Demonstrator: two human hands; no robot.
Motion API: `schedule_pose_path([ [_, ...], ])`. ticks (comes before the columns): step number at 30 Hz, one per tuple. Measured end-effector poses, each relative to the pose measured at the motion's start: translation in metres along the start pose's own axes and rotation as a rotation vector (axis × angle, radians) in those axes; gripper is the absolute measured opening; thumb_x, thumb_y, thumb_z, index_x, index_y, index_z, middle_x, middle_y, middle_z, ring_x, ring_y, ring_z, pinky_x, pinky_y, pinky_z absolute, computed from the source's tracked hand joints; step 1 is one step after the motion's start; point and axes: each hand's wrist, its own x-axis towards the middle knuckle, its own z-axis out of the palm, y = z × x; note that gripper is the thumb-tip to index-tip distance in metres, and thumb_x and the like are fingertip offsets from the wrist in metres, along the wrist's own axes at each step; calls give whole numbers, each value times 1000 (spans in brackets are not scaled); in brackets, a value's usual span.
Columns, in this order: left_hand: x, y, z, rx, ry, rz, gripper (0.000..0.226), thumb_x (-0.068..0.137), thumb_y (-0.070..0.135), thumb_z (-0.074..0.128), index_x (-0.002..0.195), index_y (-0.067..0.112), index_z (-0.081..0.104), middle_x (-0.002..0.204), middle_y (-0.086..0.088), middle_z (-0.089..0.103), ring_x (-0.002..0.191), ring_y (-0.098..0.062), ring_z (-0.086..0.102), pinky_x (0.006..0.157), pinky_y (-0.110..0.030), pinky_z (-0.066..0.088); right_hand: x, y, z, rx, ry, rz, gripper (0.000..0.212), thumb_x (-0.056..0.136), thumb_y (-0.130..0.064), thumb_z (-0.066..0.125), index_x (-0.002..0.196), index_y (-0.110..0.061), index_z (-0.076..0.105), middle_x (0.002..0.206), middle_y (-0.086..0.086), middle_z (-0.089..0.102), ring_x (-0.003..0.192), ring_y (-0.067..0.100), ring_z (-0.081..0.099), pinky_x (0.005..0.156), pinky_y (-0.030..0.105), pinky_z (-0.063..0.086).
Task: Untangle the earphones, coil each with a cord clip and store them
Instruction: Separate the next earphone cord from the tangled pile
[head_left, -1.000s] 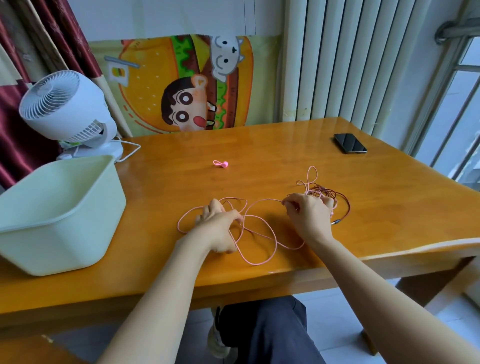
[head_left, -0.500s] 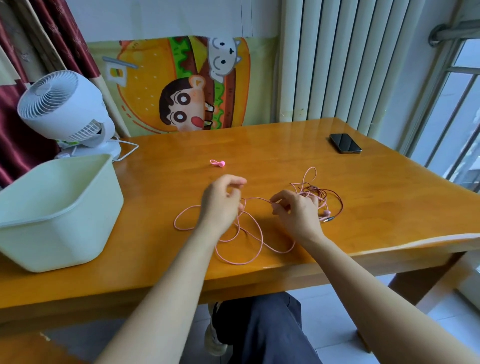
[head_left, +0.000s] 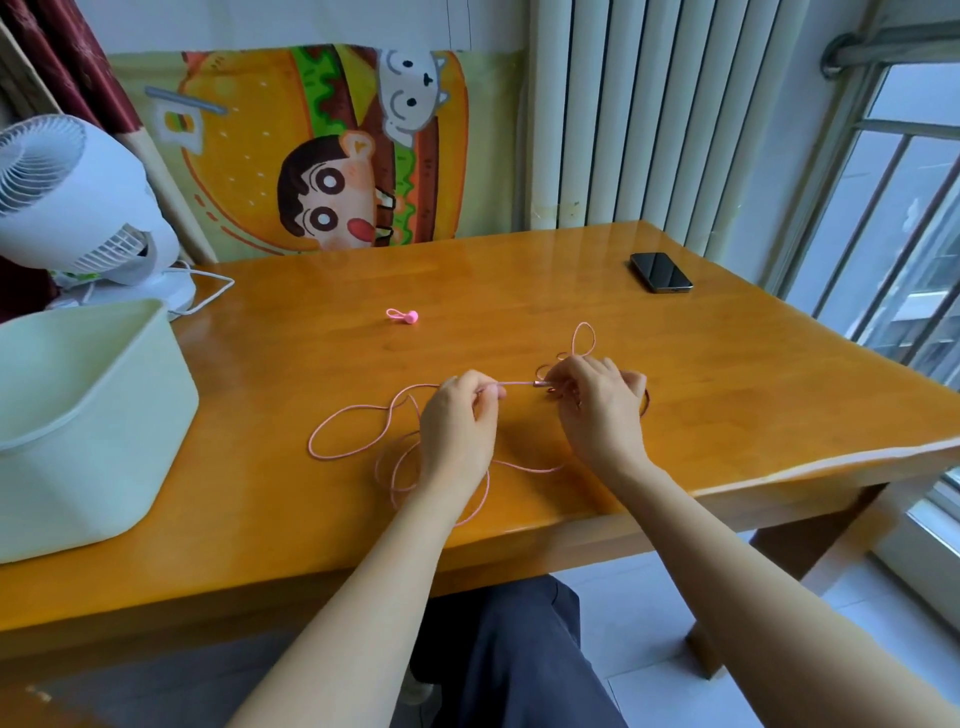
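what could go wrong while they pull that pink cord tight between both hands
1. The pink cord runs taut from the left hand to the plug pinched by the right hand. A harder pull may tighten the tangle with the dark cord or strain the plug joint.
2. Loose pink loops lie close to the table front edge, so they could slide off and snag.

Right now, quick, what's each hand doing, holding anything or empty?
Left hand: pinching the pink earphone cord.
Right hand: pinching the same cord at its plug, tangle under the fingers.
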Motion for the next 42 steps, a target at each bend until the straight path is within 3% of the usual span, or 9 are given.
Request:
schedule_pose_path([
  [7, 4, -4, -10, -178, 229, -229, 22, 101, 17, 44, 97, 18, 66, 79, 3, 61, 66, -10, 52, 52, -19, 36, 5, 10, 1, 146, -208, 145, 25, 85, -9, 61, 103, -23, 70, 107, -3, 65, 112, 23, 52, 86, 36, 28],
  [12, 3, -7, -15, -246, 227, -319, 21, 102, 17, 43, 100, 20, 64, 86, 9, 59, 75, -3, 55, 61, -22, 46, 4, 3, -10, 226, -399, 132, 38, 80, -36, 51, 116, -33, 65, 117, -10, 58, 125, 11, 34, 94, 31, 12],
  [15, 3, -4, -16, -240, 276, -308, 20, 103, 16, 41, 99, 21, 61, 88, 9, 58, 77, -6, 55, 62, -20, 45, 5, -2, -11, 102, -425, 73, 29, 86, -49, 50, 100, -34, 70, 96, -13, 64, 114, 9, 40, 87, 33, 13],
  [20, 11, -15, -32, -307, 550, -426, 23, 102, 14, 40, 101, 17, 62, 96, 0, 62, 87, -20, 61, 76, -36, 54, 5, 15, -8, -3, -238, 135, 25, 94, -36, 57, 71, -29, 61, 79, -9, 64, 105, 20, 51, 80, 37, 18],
  [27, 5, -17, -29, 90, 269, -427, 48, 95, 12, 59, 141, 15, 47, 145, -7, 40, 106, -24, 61, 74, -29, 49, 4, 6, -3, -29, -230, 18, 28, 100, -38, 49, 87, -28, 72, 80, -8, 69, 103, 16, 55, 77, 32, 12],
  [31, -2, 6, -26, 40, 403, 66, 48, 82, -4, 60, 126, 15, 57, 138, -6, 46, 91, -9, 55, 55, -18, 42, 5, 3, -6, -41, -229, -12, 28, 99, -38, 51, 90, -23, 73, 79, -6, 68, 99, 17, 53, 83, 33, 15],
  [34, -1, 19, -17, 112, 107, 412, 49, 84, -3, 52, 127, 20, 59, 141, 2, 48, 91, -8, 58, 60, -24, 49, 3, -1, -8, 15, -245, -78, 27, 98, -38, 55, 78, -24, 67, 71, -8, 66, 90, 17, 56, 88, 40, 24],
  [38, 1, 15, 2, 301, -186, 287, 32, 102, 18, 41, 131, 21, 56, 124, -1, 59, 103, -22, 60, 77, -33, 47, -2, -2, -9, 59, -273, -110, 32, 93, -44, 49, 65, -29, 50, 64, -8, 60, 79, 20, 60, 84, 39, 25],
  [42, 3, 4, 3, 156, -27, 44, 27, 104, 18, 36, 96, 18, 61, 78, 3, 56, 72, -21, 53, 57, -30, 27, -2, 16, -11, -90, -367, 9, 9, 90, -34, 62, 90, -30, 71, 103, -10, 67, 115, 18, 49, 89, 36, 18],
])
